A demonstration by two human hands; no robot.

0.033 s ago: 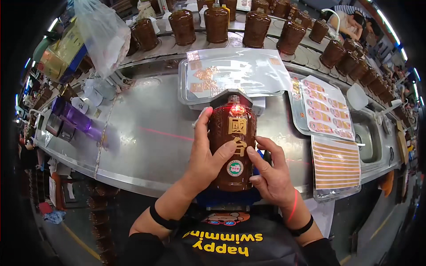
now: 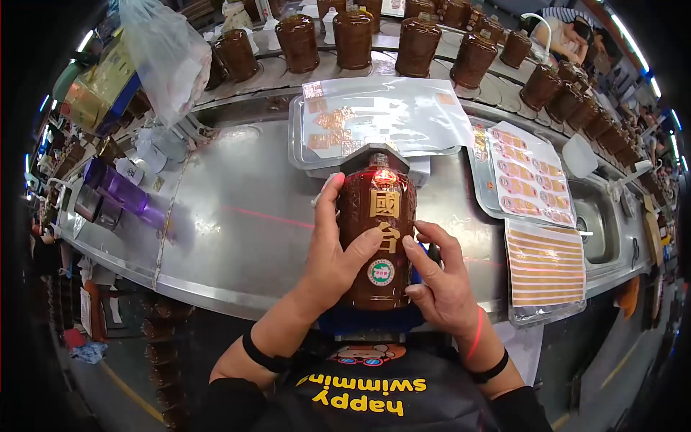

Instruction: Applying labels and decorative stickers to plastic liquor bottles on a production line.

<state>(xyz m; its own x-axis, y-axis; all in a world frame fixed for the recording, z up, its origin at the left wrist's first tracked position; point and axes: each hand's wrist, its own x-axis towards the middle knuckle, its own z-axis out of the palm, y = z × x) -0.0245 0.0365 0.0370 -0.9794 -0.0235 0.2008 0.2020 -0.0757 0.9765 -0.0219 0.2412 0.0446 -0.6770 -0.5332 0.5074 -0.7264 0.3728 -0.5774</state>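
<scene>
Lying lengthwise at the centre of the steel worktable (image 2: pixel 237 237), neck pointing toward twelve o'clock, a brown ceramic bottle (image 2: pixel 376 234) bearing gold characters and a small round green-and-white sticker (image 2: pixel 380 272). Gripping the bottle's nine o'clock flank, the left hand (image 2: pixel 332 248), fingers stretched up along the side and thumb pressing across the front just above the sticker. Touching the three o'clock flank, the right hand (image 2: pixel 439 277), fingers curled against the bottle's edge and thumb tip meeting the front near the left thumb. Glowing on the bottle's shoulder, a red light spot, with a thin red line running across the table toward nine o'clock. Sitting just beyond the neck at twelve o'clock, a metal tray (image 2: pixel 296 144) holding clear plastic sheets with gold labels. Resting at two o'clock, a sheet of pink oval stickers (image 2: pixel 529 173); at three to four o'clock, a sheet of orange striped labels (image 2: pixel 545 263). Standing in a curved row along the far edge from eleven to two o'clock, many similar brown jars (image 2: pixel 353 39). Hanging at ten o'clock, a clear plastic bag (image 2: pixel 165 50).
</scene>
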